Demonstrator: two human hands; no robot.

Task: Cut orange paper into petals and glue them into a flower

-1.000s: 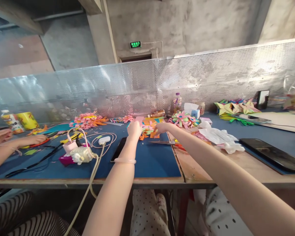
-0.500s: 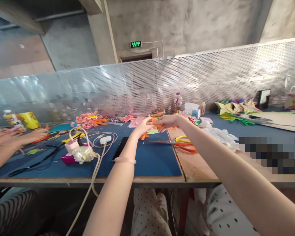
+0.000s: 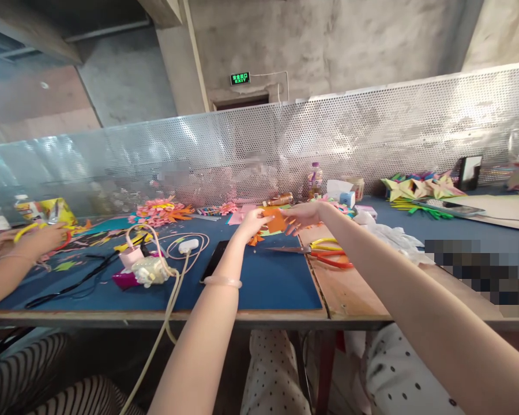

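An orange piece of paper (image 3: 274, 220) is held up over the table between my hands. My left hand (image 3: 254, 223) pinches its left edge, a pale bangle on that wrist. At its right edge, my right hand (image 3: 301, 217) grips with the fingertips, the other fingers loosely bent. Beneath lie orange paper cutouts (image 3: 254, 238) and light green paper, partly hidden by my hands. A pair of scissors (image 3: 328, 253) with yellow and orange handles rests just nearer to me, its blades pointing left. Pink paper (image 3: 244, 213) lies beyond my left hand.
A dark phone (image 3: 214, 260) and a white charging cable (image 3: 173, 300) lie left of my arm. Farther left, a co-worker's hands (image 3: 38, 239) hold scissors. Paper flowers (image 3: 162, 210), a drink bottle (image 3: 315, 178), crumpled white plastic (image 3: 389, 242) and folded paper stars (image 3: 419, 189) surround the work area.
The orange paper now shows more of its flat face, and my right fingers have shifted to its right edge. The co-worker's hands have risen with the scissors.
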